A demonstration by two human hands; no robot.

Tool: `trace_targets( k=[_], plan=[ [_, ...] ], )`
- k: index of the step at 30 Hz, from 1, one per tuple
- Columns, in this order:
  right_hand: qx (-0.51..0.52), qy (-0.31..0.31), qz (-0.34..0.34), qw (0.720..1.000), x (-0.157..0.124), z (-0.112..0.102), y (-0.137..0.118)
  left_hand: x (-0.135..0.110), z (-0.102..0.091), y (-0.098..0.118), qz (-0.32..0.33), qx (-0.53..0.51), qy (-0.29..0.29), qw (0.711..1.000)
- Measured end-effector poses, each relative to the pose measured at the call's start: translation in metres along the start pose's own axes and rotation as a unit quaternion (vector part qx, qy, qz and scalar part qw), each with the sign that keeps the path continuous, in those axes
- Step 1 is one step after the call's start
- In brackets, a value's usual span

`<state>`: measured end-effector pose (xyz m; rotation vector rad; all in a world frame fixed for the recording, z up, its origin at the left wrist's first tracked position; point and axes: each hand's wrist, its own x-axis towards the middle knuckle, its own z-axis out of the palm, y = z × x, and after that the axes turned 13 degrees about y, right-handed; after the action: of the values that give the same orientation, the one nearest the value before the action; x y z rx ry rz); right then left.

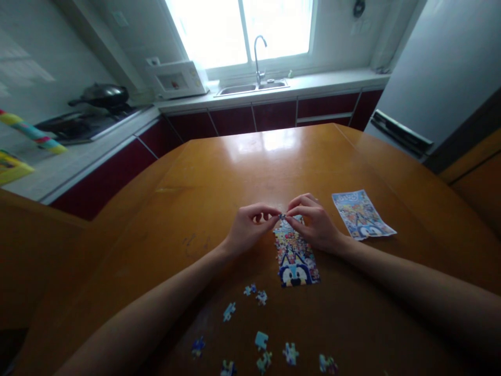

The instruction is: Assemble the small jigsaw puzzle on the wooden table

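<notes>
My left hand [252, 224] and my right hand [315, 222] meet above the far end of a partly joined jigsaw puzzle [295, 256]. Between their fingertips is a small puzzle piece [282, 216], pinched from both sides. The joined part shows a blue cartoon dog's face at its near end and many small figures above it. My right hand covers some of its upper right side. Several loose puzzle pieces [261, 340] lie scattered on the table nearer to me, mostly light blue and dark blue.
A creased picture sheet [363, 215] with the same dog design lies to the right on the wooden table [176, 209]. Beyond the table are a counter with a sink [238, 90], a microwave [178, 79] and a stove with a pan [104, 95]. A fridge [442, 68] stands at right.
</notes>
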<state>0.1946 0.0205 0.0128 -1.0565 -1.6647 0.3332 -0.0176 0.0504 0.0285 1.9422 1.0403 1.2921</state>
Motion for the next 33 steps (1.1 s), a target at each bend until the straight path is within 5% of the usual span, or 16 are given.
trace_targets(
  k=[5,10,16,33],
  plan=[
    [0.056,-0.007,0.022,0.998,0.003,-0.003,-0.001,-0.003,0.001,0.001,0.021,0.018,-0.018,0.999],
    [0.084,-0.012,0.060,0.995,0.005,-0.005,0.002,0.004,-0.008,-0.007,0.116,0.041,-0.087,0.989],
    [0.090,-0.027,0.070,0.993,0.006,-0.005,0.004,0.008,-0.010,-0.013,0.180,0.072,-0.007,0.981],
    [0.079,-0.059,0.039,0.994,0.005,-0.004,0.008,0.005,-0.006,-0.013,0.261,0.087,-0.044,0.960]
  ],
)
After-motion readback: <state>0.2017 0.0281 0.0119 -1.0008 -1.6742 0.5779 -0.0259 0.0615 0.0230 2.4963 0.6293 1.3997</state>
